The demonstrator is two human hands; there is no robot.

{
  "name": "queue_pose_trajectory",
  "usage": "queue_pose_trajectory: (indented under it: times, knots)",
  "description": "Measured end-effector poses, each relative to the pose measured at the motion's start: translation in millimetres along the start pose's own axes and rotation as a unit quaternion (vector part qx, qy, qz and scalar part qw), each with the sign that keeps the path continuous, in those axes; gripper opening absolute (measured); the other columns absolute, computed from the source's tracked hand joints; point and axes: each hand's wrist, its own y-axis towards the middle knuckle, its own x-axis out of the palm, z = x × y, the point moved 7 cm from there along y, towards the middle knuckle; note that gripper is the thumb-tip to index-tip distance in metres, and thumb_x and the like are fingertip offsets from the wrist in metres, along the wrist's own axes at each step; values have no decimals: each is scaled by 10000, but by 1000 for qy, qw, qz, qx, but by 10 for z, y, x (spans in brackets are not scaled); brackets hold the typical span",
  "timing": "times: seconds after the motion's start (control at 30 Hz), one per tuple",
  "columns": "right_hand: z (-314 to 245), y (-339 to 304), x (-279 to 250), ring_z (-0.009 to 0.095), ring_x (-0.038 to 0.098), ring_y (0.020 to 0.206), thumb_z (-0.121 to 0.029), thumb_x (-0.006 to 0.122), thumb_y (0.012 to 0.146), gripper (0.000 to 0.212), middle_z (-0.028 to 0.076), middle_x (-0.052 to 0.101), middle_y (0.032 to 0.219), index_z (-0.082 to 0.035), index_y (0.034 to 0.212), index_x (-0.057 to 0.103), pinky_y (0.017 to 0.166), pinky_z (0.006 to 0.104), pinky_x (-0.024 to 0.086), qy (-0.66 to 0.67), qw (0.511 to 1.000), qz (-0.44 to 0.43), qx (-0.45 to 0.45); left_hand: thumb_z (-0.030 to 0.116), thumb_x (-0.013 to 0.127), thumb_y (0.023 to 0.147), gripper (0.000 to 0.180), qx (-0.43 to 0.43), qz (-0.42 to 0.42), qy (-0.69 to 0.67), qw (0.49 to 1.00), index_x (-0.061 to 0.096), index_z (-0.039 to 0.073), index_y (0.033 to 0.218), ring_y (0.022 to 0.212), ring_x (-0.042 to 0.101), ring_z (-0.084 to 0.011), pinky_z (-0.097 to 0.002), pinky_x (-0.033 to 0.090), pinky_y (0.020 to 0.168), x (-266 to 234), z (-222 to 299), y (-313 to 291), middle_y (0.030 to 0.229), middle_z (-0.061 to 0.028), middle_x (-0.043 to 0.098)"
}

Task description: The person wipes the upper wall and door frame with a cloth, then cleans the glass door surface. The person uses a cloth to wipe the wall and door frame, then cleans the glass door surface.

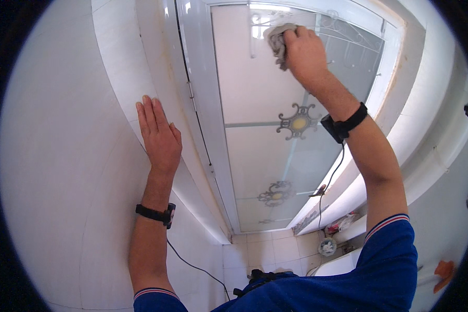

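Observation:
My right hand (308, 56) is raised to the upper part of a glass door (260, 93), its fingers closed round a crumpled grey cloth (278, 44). The cloth lies against the glass, near a pale scrolled pattern. Farther down the pane sit dark scrollwork ornaments with yellow centres, one of them a round medallion (299, 124). My left hand (159, 136) rests flat on the white wall edge left of the door frame, fingers stretched out and holding nothing. Each wrist wears a black strap with a small device and a cable.
The white door frame (205, 99) has hinges along its left side. A door handle (319, 191) sticks out low on the right. On the tiled floor (260, 252) stands a clear round container (327, 246) with white contents, near a red and white bag (342, 222). An orange item (444, 274) is at lower right.

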Motion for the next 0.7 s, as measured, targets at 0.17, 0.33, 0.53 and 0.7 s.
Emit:
queue_pose_trajectory:
  times: [0.17,0.33,0.53,0.7]
  knots:
    - [-266,54,31,350,662,1004,-109,744,856,269,174,667,1062,-25,1107,699,890,467,553,16,999,11,-41,0,613,958,775,-6,3,23,1000,284,-75,1656,1632,166,-489,-532,240,1328,-5,9,16,1750,-283,218]
    - [-188,-189,-4,350,583,1143,-154,748,864,287,145,627,1182,-50,1128,705,1004,509,466,11,1000,-12,-19,-2,613,952,779,2,15,19,1000,285,-75,1655,1627,185,-489,-532,242,1327,-11,-5,17,1748,-281,227]
    - [-472,-565,79,357,492,1307,-196,726,879,347,158,586,1267,-39,1189,723,1179,513,346,-59,988,-102,-103,-7,619,947,795,-1,12,20,1000,276,-70,1662,1629,182,-486,-533,242,1326,-8,6,16,1752,-274,222]
    - [-475,-673,11,359,500,1306,-158,701,877,289,130,619,1214,-66,1148,741,1175,525,352,-45,978,-100,-179,1,618,951,786,-10,0,23,1000,281,-73,1657,1630,176,-486,-536,237,1327,-5,14,25,1751,-275,223]
